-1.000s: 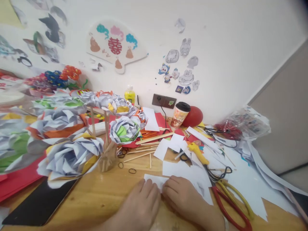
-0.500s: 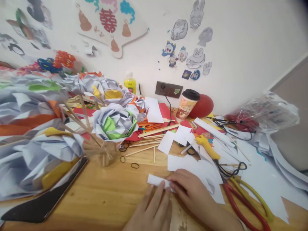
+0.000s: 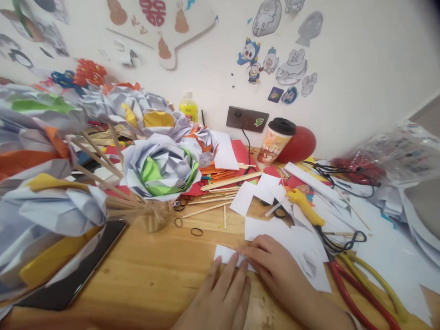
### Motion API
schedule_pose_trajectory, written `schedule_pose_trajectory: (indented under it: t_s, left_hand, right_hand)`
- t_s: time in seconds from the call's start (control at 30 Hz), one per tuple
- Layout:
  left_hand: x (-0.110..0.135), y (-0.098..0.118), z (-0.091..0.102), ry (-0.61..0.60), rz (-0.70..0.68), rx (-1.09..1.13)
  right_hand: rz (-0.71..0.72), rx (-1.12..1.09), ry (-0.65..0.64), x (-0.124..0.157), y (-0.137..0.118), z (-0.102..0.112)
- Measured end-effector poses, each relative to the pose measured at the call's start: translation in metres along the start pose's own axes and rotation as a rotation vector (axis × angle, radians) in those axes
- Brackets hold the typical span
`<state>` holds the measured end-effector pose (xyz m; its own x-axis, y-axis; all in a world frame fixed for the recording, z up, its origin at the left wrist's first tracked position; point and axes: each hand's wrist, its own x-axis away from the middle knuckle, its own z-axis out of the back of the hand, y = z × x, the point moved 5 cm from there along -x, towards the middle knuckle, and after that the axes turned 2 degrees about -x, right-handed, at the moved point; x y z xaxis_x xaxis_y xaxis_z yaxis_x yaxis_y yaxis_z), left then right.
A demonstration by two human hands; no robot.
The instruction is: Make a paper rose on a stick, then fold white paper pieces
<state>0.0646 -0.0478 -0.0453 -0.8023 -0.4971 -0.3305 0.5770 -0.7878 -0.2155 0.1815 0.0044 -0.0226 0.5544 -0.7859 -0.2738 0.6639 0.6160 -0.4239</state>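
Observation:
A small strip of white paper (image 3: 222,252), which looks folded, lies on the wooden table in front of me. My left hand (image 3: 223,295) rests flat over its near edge, fingers stretched out and slightly apart. From the right, my right hand (image 3: 277,266) has its fingers curled and pressed together at the strip's right end, which they partly hide. Just behind and beside the right hand are white paper pieces (image 3: 263,228), and several black rubber bands (image 3: 196,232) lie beyond the left hand.
Large paper flowers (image 3: 165,167) on sticks crowd the left, near a dark flat device (image 3: 74,279). Loose wooden sticks (image 3: 209,209) lie mid-table. To the right are a yellow-handled tool (image 3: 305,208) with a black cord and red-and-yellow handles (image 3: 354,293). A lidded cup (image 3: 276,144) stands behind.
The camera view has tilted down slightly, so the wall things sit higher. The paper strip shows a little wider above my fingers. Both hands stay on it.

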Motion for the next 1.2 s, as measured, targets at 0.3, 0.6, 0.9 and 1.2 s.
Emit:
schedule_pose_trajectory:
  t_s: [0.3, 0.6, 0.9, 1.2]
  left_hand:
    - [0.005, 0.004, -0.014, -0.030, 0.039, -0.002]
    - [0.009, 0.004, -0.028, -0.163, 0.041, 0.085]
    - [0.027, -0.005, -0.008, -0.135, 0.132, -0.040]
    - [0.028, -0.019, -0.014, -0.111, 0.195, -0.112]
  right_hand:
    - [-0.254, -0.107, -0.025, -0.002, 0.004, 0.001]
    - [-0.205, -0.064, -0.044, 0.005, 0.006, -0.005]
    - [-0.288, -0.137, -0.240, 0.006, 0.017, 0.012]
    - [-0.220, -0.307, -0.171, 0.000, 0.022, 0.018]
